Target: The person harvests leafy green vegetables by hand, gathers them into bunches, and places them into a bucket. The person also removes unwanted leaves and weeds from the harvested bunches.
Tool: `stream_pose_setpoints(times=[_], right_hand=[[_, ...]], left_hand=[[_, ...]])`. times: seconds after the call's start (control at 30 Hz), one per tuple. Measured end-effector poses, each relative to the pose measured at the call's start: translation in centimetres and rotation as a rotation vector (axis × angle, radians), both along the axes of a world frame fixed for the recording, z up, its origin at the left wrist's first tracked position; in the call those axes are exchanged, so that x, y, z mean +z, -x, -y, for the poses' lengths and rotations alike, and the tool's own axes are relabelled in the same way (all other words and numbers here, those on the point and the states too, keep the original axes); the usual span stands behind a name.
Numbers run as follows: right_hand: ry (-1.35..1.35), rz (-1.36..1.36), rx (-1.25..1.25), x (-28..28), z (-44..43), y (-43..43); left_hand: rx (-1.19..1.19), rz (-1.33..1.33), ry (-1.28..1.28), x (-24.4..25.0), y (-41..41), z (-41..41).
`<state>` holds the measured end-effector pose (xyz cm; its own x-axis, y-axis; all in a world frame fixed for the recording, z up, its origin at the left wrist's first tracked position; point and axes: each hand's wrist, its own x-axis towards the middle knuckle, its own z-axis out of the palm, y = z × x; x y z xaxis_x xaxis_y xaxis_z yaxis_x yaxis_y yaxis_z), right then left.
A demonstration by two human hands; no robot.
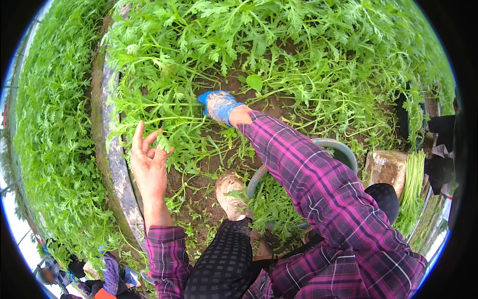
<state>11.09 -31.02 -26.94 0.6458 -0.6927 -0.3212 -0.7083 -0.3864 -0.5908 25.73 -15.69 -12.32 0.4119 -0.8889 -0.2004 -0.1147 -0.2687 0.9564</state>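
My bare left hand is raised beside leafy green stems, with its fingers apart and index finger extended. A lobed leaf covers part of the space by its thumb. In a muddy blue glove, my right hand is closed low among the plants. Two long pale green stems run from its fingertips leftward, past my left fingers. The glove hides its fingertips and whatever they grip. Around both hands grow dense leafy greens with deeply cut leaves, rooted in brown soil.
A grey bucket holding cut greens stands under my right arm. My muddy shoe is beside it. A stone block and a bundle of stems lie right. A board edging borders the bed. Another person's sleeve shows lower left.
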Motion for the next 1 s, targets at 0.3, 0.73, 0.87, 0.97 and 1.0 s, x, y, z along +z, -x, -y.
stream_pose_setpoints(times=[0.3, 0.73, 0.87, 0.97, 1.0], right_hand=[[0.024, -0.157, 0.200, -0.6, 1.3, 2.7], [0.001, -0.063, 0.213, 0.7, -1.6, 0.5], [-0.113, -0.097, 0.300, 0.3, -1.6, 1.2], [-0.135, -0.060, 0.349, 1.1, -2.4, 1.2], [-0.126, -0.064, 0.370, 1.5, -2.8, 1.0]], left_hand=[[0.045, 0.038, -0.016, 0.9, 0.4, -0.6], [0.152, 0.010, 0.081, 2.0, 0.5, -1.5], [0.160, 0.025, 0.055, 1.9, 0.2, -2.0], [0.183, 0.021, 0.053, 1.7, -0.2, -2.6], [0.192, 0.018, 0.053, 1.6, -0.3, -2.8]])
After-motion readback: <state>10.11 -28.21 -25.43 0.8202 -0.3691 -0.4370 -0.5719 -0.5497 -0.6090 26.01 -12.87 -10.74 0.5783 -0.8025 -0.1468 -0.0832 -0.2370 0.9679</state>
